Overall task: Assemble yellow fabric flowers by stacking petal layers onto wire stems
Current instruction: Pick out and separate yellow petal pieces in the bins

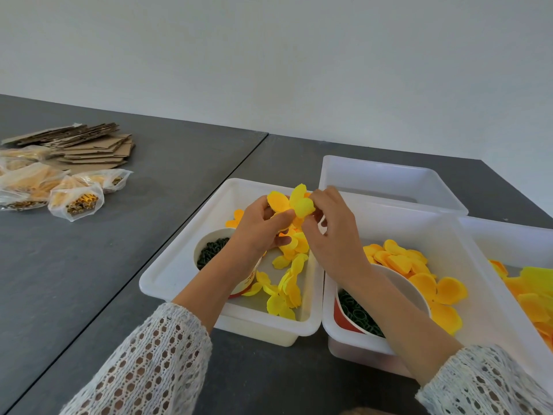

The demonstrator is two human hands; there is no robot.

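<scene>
Spanning two butted grey tabletops (149, 235), white wall (269, 55)

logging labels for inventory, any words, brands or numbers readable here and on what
No text can be read in this view.
Paper cup under the left hand: red and yellow print on its side, mostly hidden by the wrist, not legible.
Second paper cup below the right hand: red side, no lettering visible.
Plastic packets on the table: no readable label at this size.
White bins and cardboard pieces: no markings visible.
</scene>
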